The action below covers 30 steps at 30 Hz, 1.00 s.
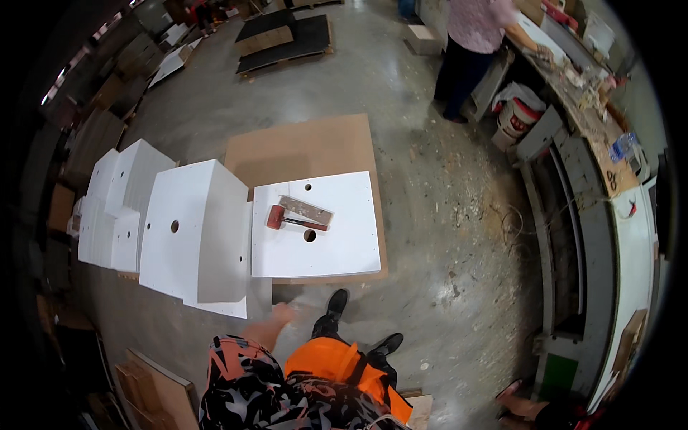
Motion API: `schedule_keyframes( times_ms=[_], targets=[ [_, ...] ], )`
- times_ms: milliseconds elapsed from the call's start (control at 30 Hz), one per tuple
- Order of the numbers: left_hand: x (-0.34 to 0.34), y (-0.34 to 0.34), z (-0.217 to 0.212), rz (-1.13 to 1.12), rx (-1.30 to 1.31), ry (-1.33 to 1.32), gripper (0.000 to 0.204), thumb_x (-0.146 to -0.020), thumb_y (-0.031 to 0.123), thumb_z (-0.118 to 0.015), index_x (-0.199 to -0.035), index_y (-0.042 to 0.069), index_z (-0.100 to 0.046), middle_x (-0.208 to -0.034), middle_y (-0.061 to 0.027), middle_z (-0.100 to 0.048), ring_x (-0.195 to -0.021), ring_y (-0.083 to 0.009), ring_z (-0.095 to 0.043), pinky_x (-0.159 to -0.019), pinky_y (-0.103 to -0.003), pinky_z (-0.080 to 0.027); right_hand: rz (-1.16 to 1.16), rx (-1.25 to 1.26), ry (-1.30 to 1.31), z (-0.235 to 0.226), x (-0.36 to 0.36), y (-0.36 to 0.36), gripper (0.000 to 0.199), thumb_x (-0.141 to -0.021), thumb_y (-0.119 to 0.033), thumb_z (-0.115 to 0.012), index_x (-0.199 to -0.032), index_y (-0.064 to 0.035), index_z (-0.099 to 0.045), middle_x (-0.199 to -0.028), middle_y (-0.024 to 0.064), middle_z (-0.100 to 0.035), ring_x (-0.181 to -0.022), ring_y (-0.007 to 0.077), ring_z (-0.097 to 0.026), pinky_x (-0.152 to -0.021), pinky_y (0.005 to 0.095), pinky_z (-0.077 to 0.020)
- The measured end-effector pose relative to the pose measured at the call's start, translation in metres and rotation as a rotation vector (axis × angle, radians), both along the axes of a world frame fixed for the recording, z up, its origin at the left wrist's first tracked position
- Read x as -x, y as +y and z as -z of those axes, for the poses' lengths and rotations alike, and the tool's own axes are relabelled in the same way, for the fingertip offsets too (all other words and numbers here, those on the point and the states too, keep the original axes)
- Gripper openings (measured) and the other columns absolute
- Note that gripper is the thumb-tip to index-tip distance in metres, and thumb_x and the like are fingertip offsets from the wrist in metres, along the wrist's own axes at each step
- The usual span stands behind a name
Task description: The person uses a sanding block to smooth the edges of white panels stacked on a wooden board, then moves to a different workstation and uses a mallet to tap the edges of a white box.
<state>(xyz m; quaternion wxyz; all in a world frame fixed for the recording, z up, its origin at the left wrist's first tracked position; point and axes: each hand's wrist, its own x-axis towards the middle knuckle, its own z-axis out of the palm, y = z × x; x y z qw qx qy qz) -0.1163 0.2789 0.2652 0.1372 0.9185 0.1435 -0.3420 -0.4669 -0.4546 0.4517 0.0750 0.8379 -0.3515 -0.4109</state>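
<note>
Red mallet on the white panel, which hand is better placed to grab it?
Probably your left hand: it shows near the white panel under the red mallet; your right hand isn't visible.

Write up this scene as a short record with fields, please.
Left hand: blurred, nearest the white panel stack
Right hand: lower right, away from the panels
Mallet: red-headed, lying on the holed white panel
Flat strip: beside the mallet
Brown sheet: under the holed panel
Co-worker: standing at the cluttered workbench
</note>
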Motion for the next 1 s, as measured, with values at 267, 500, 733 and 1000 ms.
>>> schedule_keyframes(
  times_ms=[267,500,733,1000],
  targets=[
    [0.074,0.094,-0.047,-0.116,-0.111,0.152,0.027,-0.076,0.025,-0.065,-0.088,0.002,-0.071,-0.076,-0.0154,-0.069,-0.067,-0.0297,-0.066,-0.064,-0.041,-0.053,0.024,0.084,-0.123,-0.042,-0.023,-0.011,0.032,-0.088,-0.023,-0.054,-0.111,-0.0017,-0.06,-0.106,0.0144,-0.063,-0.097,0.0318,-0.061,-0.081,0.0402,-0.0489],
    [0.073,0.055,-0.075,-0.284,0.085,0.26,0.026,-0.081,0.032,-0.065,-0.087,0.006,-0.07,-0.069,-0.0085,-0.067,-0.054,-0.0211,-0.06,-0.048,-0.038,-0.048,0.09,0.098,-0.137,-0.049,-0.015,0.011,0.031,-0.088,-0.023,-0.054,-0.11,-0.0021,-0.061,-0.105,0.0141,-0.063,-0.097,0.0314,-0.061,-0.081,0.0399,-0.0489],
    [0.066,0.036,-0.083,-0.285,0.085,0.272,0.029,-0.09,0.025,-0.053,-0.082,0.003,-0.071,-0.072,-0.0122,-0.069,-0.057,-0.0267,-0.063,-0.058,-0.041,-0.052,0.128,0.078,-0.128,-0.045,-0.006,0.021,0.031,-0.088,-0.024,-0.054,-0.11,-0.0025,-0.061,-0.105,0.0137,-0.063,-0.097,0.031,-0.061,-0.081,0.0397,-0.0488],
    [0.034,0.016,-0.093,-0.351,0.13,0.18,0.026,-0.086,0.027,-0.059,-0.09,0.003,-0.07,-0.073,-0.0117,-0.069,-0.057,-0.025,-0.062,-0.053,-0.041,-0.05,0.181,0.077,-0.13,-0.044,0.019,0.016,0.031,-0.088,-0.024,-0.054,-0.109,-0.003,-0.061,-0.104,0.0132,-0.063,-0.096,0.0306,-0.061,-0.081,0.0393,-0.0488]
  ],
)
